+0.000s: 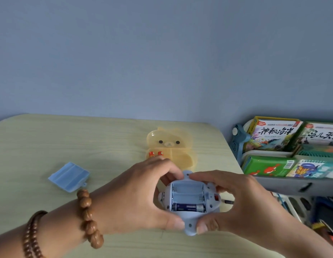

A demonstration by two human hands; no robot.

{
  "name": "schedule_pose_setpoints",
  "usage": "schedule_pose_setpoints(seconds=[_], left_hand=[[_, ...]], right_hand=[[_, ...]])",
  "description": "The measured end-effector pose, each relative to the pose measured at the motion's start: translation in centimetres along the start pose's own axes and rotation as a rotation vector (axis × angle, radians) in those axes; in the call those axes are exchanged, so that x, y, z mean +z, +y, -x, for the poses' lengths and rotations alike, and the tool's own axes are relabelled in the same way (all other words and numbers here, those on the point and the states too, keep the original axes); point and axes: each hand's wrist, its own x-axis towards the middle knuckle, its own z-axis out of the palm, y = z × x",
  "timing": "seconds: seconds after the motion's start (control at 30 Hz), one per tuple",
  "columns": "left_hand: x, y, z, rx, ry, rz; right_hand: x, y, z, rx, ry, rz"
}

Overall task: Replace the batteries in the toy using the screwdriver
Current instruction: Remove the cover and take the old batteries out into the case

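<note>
Both hands clamp the pale blue toy [189, 202] low in the centre, left hand [141, 194] and right hand [242, 200] closed around its ends, compartment open with one dark battery [188, 207] inside, possibly the screwdriver tip [227, 202] peeking out right.

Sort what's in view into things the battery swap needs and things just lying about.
Needed: toy, battery in it, cover, red batteries in the bear box, screwdriver, left hand, right hand.
Lying about: books, rack.
</note>
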Motion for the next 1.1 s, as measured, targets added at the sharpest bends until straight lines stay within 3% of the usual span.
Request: schedule_pose_setpoints(seconds=[0.23, 0.7, 0.9, 1.0, 1.1], left_hand=[[2.0, 3.3, -1.0, -0.139, 0.137, -0.155], [3.8, 5.8, -1.9, -0.364, 0.132, -0.035], [3.4, 5.7, -1.9, -0.344, 0.108, 0.057], [3.1, 5.4, -1.6, -0.277, 0.030, 0.000], [3.5, 4.8, -1.0, -0.217, 0.071, -0.067]], right_hand=[[0.4, -0.2, 0.0, -0.007, 0.025, 0.000], [0.7, 0.0, 0.2, -0.120, 0.111, 0.019], [0.8, 0.0, 0.3, -0.067, 0.087, 0.028], [0.6, -0.4, 0.2, -0.059, 0.067, 0.016], [0.4, -0.7, 0.0, -0.076, 0.060, 0.024]])
